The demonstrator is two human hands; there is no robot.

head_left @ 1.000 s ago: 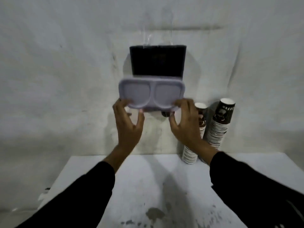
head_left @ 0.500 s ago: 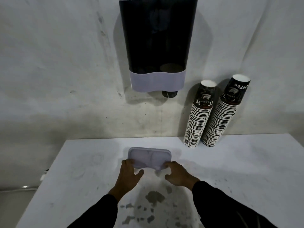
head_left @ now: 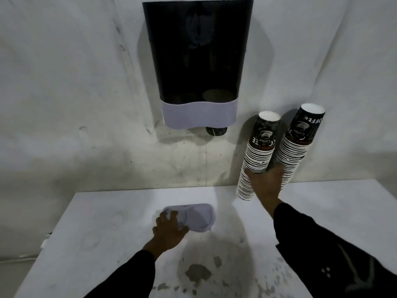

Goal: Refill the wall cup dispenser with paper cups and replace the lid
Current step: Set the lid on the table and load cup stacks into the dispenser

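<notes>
The dark wall cup dispenser (head_left: pixel 197 57) hangs without a lid, with a pale lower band and one cup bottom poking out below. Its grey two-hollow lid (head_left: pixel 197 217) lies flat on the white table (head_left: pixel 111 229). My left hand (head_left: pixel 168 230) rests on the lid's left end, fingers over it and thumb at its front edge. Two tall stacks of paper cups lean on the wall at the right: a left stack (head_left: pixel 258 151) and a right stack (head_left: pixel 298 143). My right hand (head_left: pixel 265 183) is spread against the lower left stack, its fingers reaching between the stacks.
The stained white wall (head_left: pixel 75 93) runs directly behind the table. Dark stains (head_left: pixel 197 272) mark the table's near middle. A cable (head_left: pixel 19 258) runs along the floor at the left, beyond the table's left edge.
Both hands brought the lid down from the dispenser and laid it on the table. My right hand then left the lid and moved up right to the cup stacks.
</notes>
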